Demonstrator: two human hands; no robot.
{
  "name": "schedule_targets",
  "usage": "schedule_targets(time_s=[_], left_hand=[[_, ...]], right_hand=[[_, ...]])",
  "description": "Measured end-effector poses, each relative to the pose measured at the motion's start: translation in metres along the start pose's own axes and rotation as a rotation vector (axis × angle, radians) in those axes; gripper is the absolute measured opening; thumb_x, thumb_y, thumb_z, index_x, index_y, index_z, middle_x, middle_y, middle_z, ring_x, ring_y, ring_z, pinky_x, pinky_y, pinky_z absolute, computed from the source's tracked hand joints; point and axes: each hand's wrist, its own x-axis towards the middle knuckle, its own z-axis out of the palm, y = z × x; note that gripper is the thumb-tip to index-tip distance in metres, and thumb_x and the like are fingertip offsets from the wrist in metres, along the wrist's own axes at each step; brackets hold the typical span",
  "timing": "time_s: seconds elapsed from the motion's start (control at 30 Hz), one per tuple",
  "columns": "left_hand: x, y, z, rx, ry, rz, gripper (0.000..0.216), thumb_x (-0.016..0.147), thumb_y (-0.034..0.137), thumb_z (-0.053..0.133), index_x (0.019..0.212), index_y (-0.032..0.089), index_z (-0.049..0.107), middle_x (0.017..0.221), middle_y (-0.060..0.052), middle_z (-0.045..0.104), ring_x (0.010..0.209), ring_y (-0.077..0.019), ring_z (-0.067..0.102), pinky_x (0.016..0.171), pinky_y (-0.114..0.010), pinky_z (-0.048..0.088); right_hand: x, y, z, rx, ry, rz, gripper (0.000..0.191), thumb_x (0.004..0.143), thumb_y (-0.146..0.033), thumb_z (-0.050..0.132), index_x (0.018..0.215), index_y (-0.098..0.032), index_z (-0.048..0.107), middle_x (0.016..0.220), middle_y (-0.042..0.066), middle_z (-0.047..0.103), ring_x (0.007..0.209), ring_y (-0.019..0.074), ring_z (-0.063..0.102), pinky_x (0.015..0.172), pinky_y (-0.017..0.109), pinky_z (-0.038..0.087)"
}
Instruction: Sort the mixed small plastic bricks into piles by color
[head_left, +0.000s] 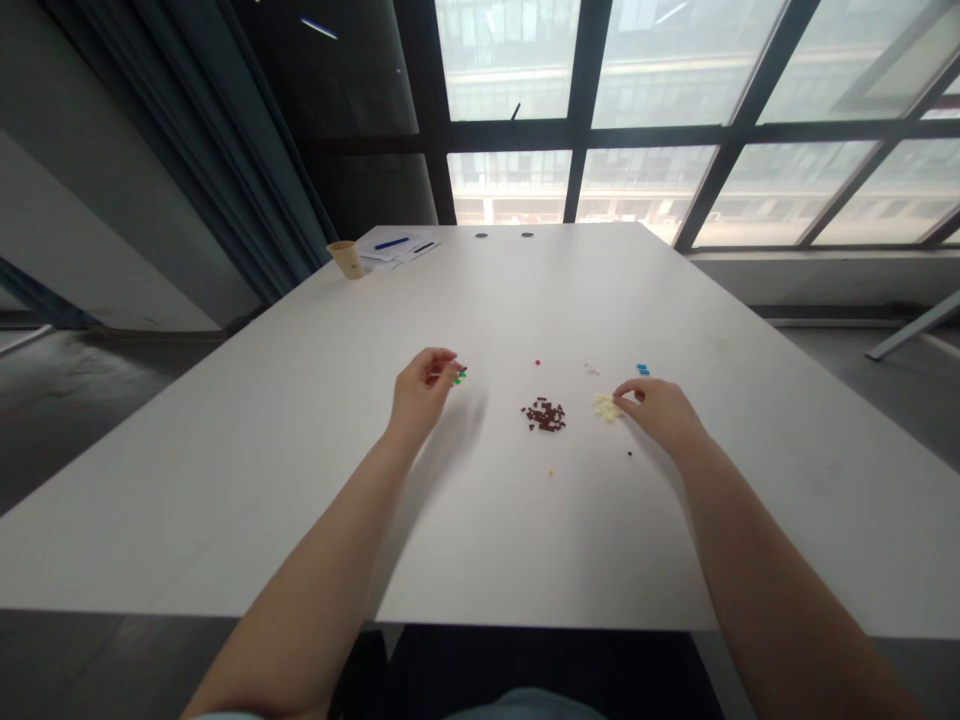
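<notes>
My left hand (420,392) hovers over the white table (300,450), fingers pinched together at a tiny green piece (460,376). My right hand (660,410) rests on the table with its fingertips at a small heap of pale yellow pieces (604,407). Between the two hands lies a pile of dark brown pieces (545,415). Small blue pieces (643,369), a few white pieces (591,369), one red piece (538,362), a yellow piece (550,472) and a black piece (629,453) lie scattered around.
A paper cup (346,259) and papers with a blue pen (395,245) sit at the table's far left corner. Two round cable holes (504,235) mark the far edge. Large windows stand behind, a dark curtain to the left.
</notes>
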Motion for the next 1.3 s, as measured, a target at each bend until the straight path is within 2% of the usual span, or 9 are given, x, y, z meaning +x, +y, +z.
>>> schedule_targets(time_s=[0.07, 0.1, 0.2, 0.27, 0.37, 0.6, 1.07, 1.2, 1.3], left_hand=[[0.010, -0.006, -0.018, 0.159, 0.105, -0.013, 0.028, 0.078, 0.034, 0.047, 0.098, 0.016, 0.056, 0.089, -0.006, 0.066, 0.078, -0.0148, 0.062, 0.070, -0.025, 0.048], [0.014, -0.010, -0.027, 0.287, 0.099, -0.035, 0.028, 0.078, 0.033, 0.047, 0.097, 0.016, 0.058, 0.092, -0.006, 0.066, 0.078, -0.0151, 0.061, 0.070, -0.025, 0.047], [0.021, -0.023, -0.045, 0.648, -0.179, -0.205, 0.020, 0.070, 0.028, 0.055, 0.082, 0.017, 0.066, 0.085, -0.005, 0.068, 0.074, -0.0172, 0.061, 0.068, -0.025, 0.044], [0.021, -0.031, -0.049, 0.767, -0.392, -0.311, 0.015, 0.064, 0.024, 0.059, 0.073, 0.017, 0.067, 0.078, -0.004, 0.069, 0.073, -0.0180, 0.061, 0.063, -0.023, 0.043], [0.019, -0.040, -0.047, 0.830, -0.519, -0.345, 0.017, 0.058, 0.022, 0.062, 0.074, 0.019, 0.067, 0.079, -0.002, 0.069, 0.071, -0.0172, 0.061, 0.058, -0.020, 0.041], [0.020, -0.049, -0.044, 0.910, -0.513, -0.317, 0.027, 0.060, 0.015, 0.056, 0.084, 0.014, 0.066, 0.087, -0.006, 0.068, 0.078, -0.0183, 0.061, 0.063, -0.022, 0.042], [0.020, -0.038, -0.038, 0.934, -0.490, -0.253, 0.019, 0.070, 0.017, 0.049, 0.076, 0.014, 0.066, 0.080, -0.009, 0.068, 0.074, -0.0200, 0.059, 0.062, -0.024, 0.038], [0.021, -0.035, -0.038, 0.790, -0.431, -0.253, 0.014, 0.071, 0.018, 0.050, 0.070, 0.014, 0.064, 0.071, -0.007, 0.065, 0.068, -0.0187, 0.056, 0.060, -0.025, 0.036], [0.018, -0.027, -0.032, 0.435, -0.391, -0.322, 0.009, 0.072, 0.020, 0.054, 0.068, 0.014, 0.060, 0.062, -0.003, 0.060, 0.058, -0.0140, 0.052, 0.056, -0.024, 0.036]], right_hand=[[0.000, -0.003, -0.004, 0.057, 0.051, -0.002, 0.024, 0.073, -0.038, 0.054, 0.077, -0.020, 0.070, 0.061, 0.002, 0.056, 0.058, 0.0135, 0.048, 0.057, 0.026, 0.034], [-0.001, -0.004, -0.005, 0.083, 0.075, 0.002, 0.027, 0.073, -0.040, 0.052, 0.076, -0.019, 0.070, 0.060, 0.001, 0.055, 0.057, 0.0133, 0.047, 0.057, 0.026, 0.033], [-0.002, -0.007, -0.008, 0.128, 0.112, 0.012, 0.033, 0.074, -0.043, 0.050, 0.073, -0.017, 0.069, 0.056, 0.001, 0.053, 0.054, 0.0129, 0.046, 0.056, 0.026, 0.032], [-0.003, -0.008, -0.008, 0.140, 0.113, 0.013, 0.034, 0.073, -0.044, 0.049, 0.072, -0.017, 0.069, 0.055, 0.001, 0.052, 0.053, 0.0129, 0.045, 0.055, 0.026, 0.032], [-0.003, -0.007, -0.008, 0.149, 0.112, 0.011, 0.035, 0.073, -0.045, 0.048, 0.072, -0.017, 0.069, 0.053, 0.001, 0.051, 0.053, 0.0130, 0.045, 0.054, 0.026, 0.031], [-0.003, -0.007, -0.008, 0.149, 0.100, 0.005, 0.036, 0.072, -0.046, 0.048, 0.071, -0.017, 0.069, 0.052, 0.000, 0.050, 0.051, 0.0120, 0.044, 0.055, 0.026, 0.032], [-0.003, -0.008, -0.009, 0.156, 0.101, 0.010, 0.035, 0.071, -0.045, 0.049, 0.072, -0.018, 0.070, 0.054, 0.001, 0.053, 0.053, 0.0128, 0.046, 0.055, 0.026, 0.033], [-0.003, -0.007, -0.009, 0.155, 0.097, -0.007, 0.034, 0.072, -0.044, 0.048, 0.071, -0.017, 0.070, 0.054, 0.001, 0.053, 0.052, 0.0127, 0.046, 0.055, 0.026, 0.033], [-0.003, -0.007, -0.009, 0.161, 0.098, -0.008, 0.034, 0.072, -0.044, 0.049, 0.071, -0.017, 0.069, 0.054, 0.001, 0.054, 0.052, 0.0128, 0.046, 0.055, 0.026, 0.033]])
